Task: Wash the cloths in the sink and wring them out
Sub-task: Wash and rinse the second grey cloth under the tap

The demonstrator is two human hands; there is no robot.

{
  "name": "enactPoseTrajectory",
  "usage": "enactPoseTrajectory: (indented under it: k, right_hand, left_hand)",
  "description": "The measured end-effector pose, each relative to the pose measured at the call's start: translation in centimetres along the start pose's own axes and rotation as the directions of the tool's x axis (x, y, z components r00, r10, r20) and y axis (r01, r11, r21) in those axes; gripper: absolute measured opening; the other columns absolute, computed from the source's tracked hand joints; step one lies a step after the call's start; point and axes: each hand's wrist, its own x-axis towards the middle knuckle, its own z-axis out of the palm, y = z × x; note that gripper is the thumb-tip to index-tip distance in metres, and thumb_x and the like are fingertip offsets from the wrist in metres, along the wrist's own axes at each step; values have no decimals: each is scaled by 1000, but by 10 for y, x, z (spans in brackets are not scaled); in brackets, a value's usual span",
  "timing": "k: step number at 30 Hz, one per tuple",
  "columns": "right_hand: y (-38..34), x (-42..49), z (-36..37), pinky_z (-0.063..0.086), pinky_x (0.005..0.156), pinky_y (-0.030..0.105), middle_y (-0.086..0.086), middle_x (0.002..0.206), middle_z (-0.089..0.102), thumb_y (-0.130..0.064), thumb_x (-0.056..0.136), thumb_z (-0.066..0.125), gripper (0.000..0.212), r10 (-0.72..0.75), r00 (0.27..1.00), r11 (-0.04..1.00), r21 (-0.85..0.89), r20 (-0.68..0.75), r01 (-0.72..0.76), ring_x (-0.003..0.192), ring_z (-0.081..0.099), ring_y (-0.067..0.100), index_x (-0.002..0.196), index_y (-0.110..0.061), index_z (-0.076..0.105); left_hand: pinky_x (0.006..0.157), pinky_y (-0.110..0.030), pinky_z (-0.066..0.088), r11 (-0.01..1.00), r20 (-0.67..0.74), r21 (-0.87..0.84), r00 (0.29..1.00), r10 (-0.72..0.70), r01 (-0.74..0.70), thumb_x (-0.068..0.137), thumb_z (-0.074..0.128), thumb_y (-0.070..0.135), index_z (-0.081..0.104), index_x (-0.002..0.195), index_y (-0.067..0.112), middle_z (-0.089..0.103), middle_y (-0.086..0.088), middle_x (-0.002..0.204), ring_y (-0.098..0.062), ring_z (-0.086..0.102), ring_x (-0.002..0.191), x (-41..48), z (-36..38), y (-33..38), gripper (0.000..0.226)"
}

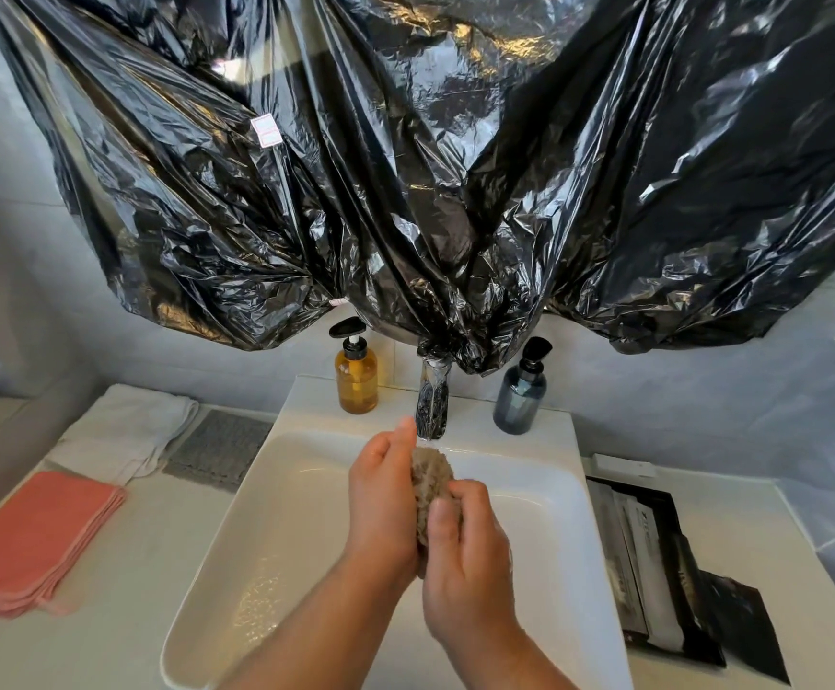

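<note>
Folded cloths (37, 540) left of sink (306, 490), bottles (356, 376) behind, perhaps packets (654, 565) right.

Bunched beige textured cloth (433, 483) is gripped between left hand (380, 500) and right hand (465, 555), above white rectangular sink (266, 490). Folded pink cloths (32, 540) lie well left of both hands.
</note>
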Motion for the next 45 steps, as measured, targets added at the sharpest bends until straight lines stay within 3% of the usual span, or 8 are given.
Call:
enactPoseTrajectory:
  k: [4, 9, 18, 24, 35, 39, 42, 45]
  right_hand:
    - [-15, 26, -11, 43, 58, 29, -7, 63, 54, -65, 89, 23, 41, 12, 999, 998, -58, -48, -14, 64, 55, 8, 74, -33, 43]
    - [-22, 56, -17, 37, 58, 30, -7, 60, 46, -32, 104, 44, 40, 198, 979, 979, 40, 35, -200, 60, 44, 9, 64, -24, 45]
    - [-19, 15, -13, 47, 54, 29, 13, 85, 70, -21, 105, 43, 24, 541, 711, 556, 443, 450, -703, 64, 60, 22, 100, -15, 66]
    - [-36, 16, -4, 49, 68, 37, -7, 71, 58, -50, 102, 29, 40, 269, 962, 958, 123, -54, -261, 69, 56, 8, 80, -25, 52]
    - [-23, 59, -24, 44, 66, 13, 0, 84, 60, -26, 106, 43, 23, 134, 986, 983, 114, 95, -145, 76, 56, 5, 90, -17, 57]
    - [-14, 44, -23, 50, 68, 20, 0, 101, 63, -24, 101, 50, 13, 233, 960, 922, 278, 153, -268, 95, 62, 9, 99, -30, 61]
    - [-9, 16, -8, 53, 67, 32, -1, 93, 59, -43, 88, 45, 15, 171, 976, 972, 140, 134, -189, 87, 59, 16, 91, -34, 56]
    - [-10, 10, 2, 43, 67, 20, -10, 84, 54, -55, 91, 37, 23, 6, 1000, 1000, -15, -5, -6, 80, 54, 8, 85, -35, 46]
  left_hand:
    - [51, -32, 38, 990, 97, 131, 994, 46, -58, 91, 55, 10, 47, 70, 4, 41, -12, 65, -19, 42, 58, -8, -3, -6, 23]
    - [62, -38, 46, 977, 314, 203, 949, 1, -68, 83, 53, 39, 56, 76, -9, 58, -20, 70, -29, 58, 66, -13, -16, -6, 49]
    - [58, -32, 46, 965, 35, -259, 998, -45, 53, 91, 44, -3, 47, 77, 16, 55, -9, 62, -21, 57, 54, 6, -17, 12, 23]
    - [56, -34, 40, 973, 62, 156, 984, 164, -172, 98, 52, 10, 47, 71, 13, 45, -6, 65, -20, 45, 62, -4, -6, -3, 28]
    - [57, -31, 49, 930, 342, 347, 940, 0, -126, 79, 63, 40, 48, 77, 10, 56, -3, 71, -18, 58, 66, -7, -46, -17, 33]
    - [60, -34, 38, 1000, 73, -7, 997, -20, 21, 94, 56, 5, 46, 75, 13, 50, -13, 73, -23, 50, 72, 8, -43, -11, 23]
    - [66, -37, 48, 954, 85, -266, 989, -118, 137, 98, 52, 28, 52, 79, 13, 57, -11, 70, -27, 58, 70, 9, -29, -6, 25]
    - [65, -40, 49, 984, 124, -134, 987, -105, 121, 93, 59, 45, 49, 86, 11, 50, -13, 75, -27, 54, 69, 0, -14, -8, 36]
